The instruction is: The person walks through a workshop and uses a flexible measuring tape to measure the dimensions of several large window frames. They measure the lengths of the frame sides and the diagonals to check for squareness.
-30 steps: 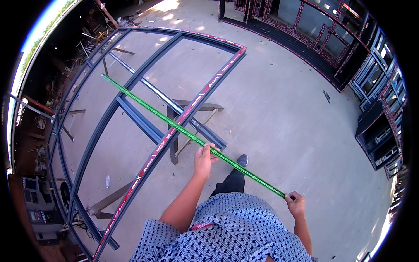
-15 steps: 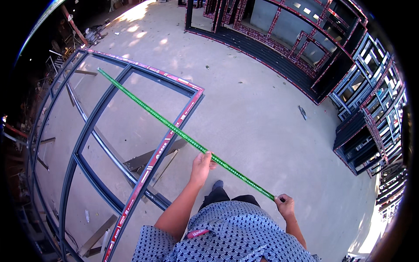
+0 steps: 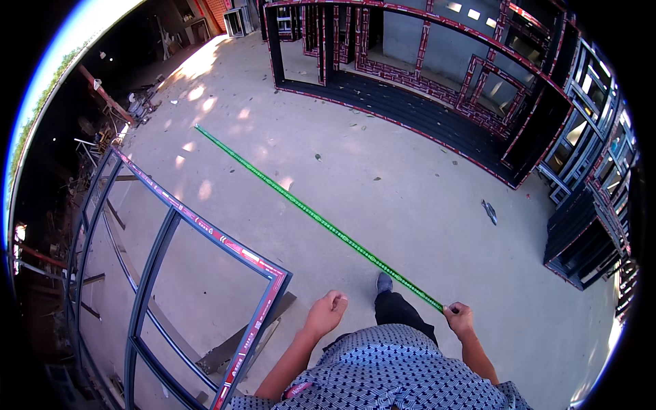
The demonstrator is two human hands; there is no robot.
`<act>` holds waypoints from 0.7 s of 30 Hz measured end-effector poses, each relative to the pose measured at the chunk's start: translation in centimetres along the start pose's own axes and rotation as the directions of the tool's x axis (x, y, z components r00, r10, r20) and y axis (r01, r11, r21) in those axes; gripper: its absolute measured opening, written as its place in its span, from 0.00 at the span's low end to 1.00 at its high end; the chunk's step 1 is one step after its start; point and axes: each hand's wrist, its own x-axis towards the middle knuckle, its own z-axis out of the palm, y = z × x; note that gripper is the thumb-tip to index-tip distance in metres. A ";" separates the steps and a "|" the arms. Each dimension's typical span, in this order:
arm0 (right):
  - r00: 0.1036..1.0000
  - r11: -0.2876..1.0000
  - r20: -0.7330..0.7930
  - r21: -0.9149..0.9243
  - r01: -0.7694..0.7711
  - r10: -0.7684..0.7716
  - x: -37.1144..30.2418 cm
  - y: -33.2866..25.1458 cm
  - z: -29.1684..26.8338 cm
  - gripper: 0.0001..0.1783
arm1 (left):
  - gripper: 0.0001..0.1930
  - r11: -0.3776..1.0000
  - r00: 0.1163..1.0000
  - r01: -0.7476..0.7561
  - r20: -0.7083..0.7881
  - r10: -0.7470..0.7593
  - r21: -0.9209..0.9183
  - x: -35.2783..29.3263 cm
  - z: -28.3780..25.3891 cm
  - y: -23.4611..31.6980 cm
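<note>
An extended green tape measure (image 3: 316,217) runs in a long straight line from its far end at the upper left down to my right hand (image 3: 458,318). The fingers of that hand are closed around its near end, with a bit of something dark between them. My left hand (image 3: 328,313) is apart from the tape, loosely curled with nothing visible in it. Beside it on the left lies a large dark metal frame (image 3: 145,301) with crossbars, its outer edges covered in red and white printed film. The frame's near corner is close to my left hand.
Dark frames with red film (image 3: 403,113) stand at the far right. Bluish frames (image 3: 589,113) and a dark stack (image 3: 581,246) line the right side. A small dark object (image 3: 489,212) and scattered leaves lie on the concrete floor (image 3: 410,198). Clutter (image 3: 140,106) sits at the far left.
My left hand has let go of the tape, which no longer crosses the frame. The view has shifted: the frame now appears lower left. My right hand keeps its hold.
</note>
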 end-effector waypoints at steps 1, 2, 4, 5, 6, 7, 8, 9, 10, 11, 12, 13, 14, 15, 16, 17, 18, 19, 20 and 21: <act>0.999 1.000 0.031 -0.012 -0.010 0.011 3.0 -1.3 0.3 0.16 | 0.18 0.998 1.000 0.000 0.010 0.000 0.056 1.2 -1.1 0.7; 0.998 0.999 0.066 -0.038 0.015 -0.012 6.1 -2.8 0.2 0.16 | 0.18 0.994 1.000 0.002 0.021 -0.004 0.108 2.4 -2.0 1.5; 0.991 0.998 0.135 -0.060 0.014 -0.005 12.8 -6.1 0.5 0.17 | 0.19 0.992 1.000 0.020 0.010 -0.021 0.128 4.8 -4.4 3.0; 0.989 0.998 0.150 -0.068 0.010 0.001 15.7 -8.5 -0.1 0.17 | 0.19 0.992 0.999 0.037 -0.020 -0.035 0.123 6.3 -5.5 4.3; 0.988 0.996 0.152 -0.087 0.010 0.004 18.1 -10.9 -0.4 0.18 | 0.20 0.992 0.998 0.054 -0.049 -0.049 0.115 7.7 -6.8 5.3; 0.985 0.989 0.173 -0.139 0.041 -0.016 20.6 -14.3 0.0 0.17 | 0.20 0.993 0.993 0.075 -0.096 -0.067 0.093 9.0 -7.9 5.7; 0.984 0.980 0.179 -0.188 0.060 -0.026 22.9 -17.2 0.1 0.16 | 0.20 0.992 0.986 0.111 -0.131 -0.103 0.056 10.3 -8.9 6.2; 0.983 0.970 0.182 -0.231 0.074 -0.032 25.3 -19.6 0.6 0.15 | 0.21 0.989 0.977 0.144 -0.160 -0.138 0.025 11.5 -10.0 6.4; 0.980 0.968 0.189 -0.228 0.102 -0.059 28.7 -20.5 1.8 0.16 | 0.21 0.985 0.968 0.173 -0.184 -0.171 -0.007 13.0 -10.8 6.4; 0.976 0.966 0.209 -0.232 0.116 -0.067 31.0 -22.7 3.0 0.17 | 0.22 0.979 0.961 0.202 -0.190 -0.200 -0.008 14.4 -11.4 6.0; 0.974 0.966 0.219 -0.231 0.115 -0.063 33.0 -24.9 4.0 0.18 | 0.22 0.974 0.958 0.226 -0.182 -0.222 0.001 16.1 -12.1 5.5; 0.973 0.967 0.226 -0.231 0.109 -0.056 35.0 -26.9 5.0 0.19 | 0.22 0.969 0.955 0.247 -0.172 -0.241 0.011 18.1 -12.8 5.0; 0.964 0.952 0.254 -0.269 0.145 -0.075 37.2 -28.8 7.3 0.19 | 0.22 0.965 0.952 0.261 -0.163 -0.258 -0.003 19.7 -13.2 3.4; 0.960 0.950 0.269 -0.274 0.149 -0.073 38.8 -30.7 8.8 0.19 | 0.22 0.964 0.954 0.267 -0.145 -0.261 0.022 21.9 -13.9 2.6; 0.956 0.948 0.283 -0.278 0.153 -0.071 40.1 -32.6 10.4 0.18 | 0.22 0.965 0.959 0.260 -0.131 -0.253 0.034 24.3 -15.1 1.8; 0.955 0.944 0.290 -0.296 0.146 -0.057 41.4 -34.3 11.5 0.18 | 0.22 0.967 0.964 0.250 -0.101 -0.246 0.036 27.1 -16.2 1.0; 0.954 0.943 0.296 -0.304 0.134 -0.040 42.4 -36.4 12.5 0.18 | 0.22 0.966 0.967 0.248 -0.086 -0.242 0.070 30.0 -18.1 0.7; 0.953 0.943 0.303 -0.309 0.123 -0.025 43.3 -38.3 13.7 0.18 | 0.21 0.964 0.968 0.245 -0.073 -0.238 0.106 32.9 -20.3 0.5; 0.948 0.936 0.315 -0.323 0.139 -0.032 44.6 -40.4 14.9 0.17 | 0.21 0.961 0.968 0.250 -0.051 -0.245 0.121 35.4 -21.9 0.1; 0.942 0.928 0.335 -0.345 0.139 -0.016 45.5 -41.6 15.6 0.17 | 0.21 0.970 0.976 0.217 -0.053 -0.212 0.113 37.7 -23.9 0.5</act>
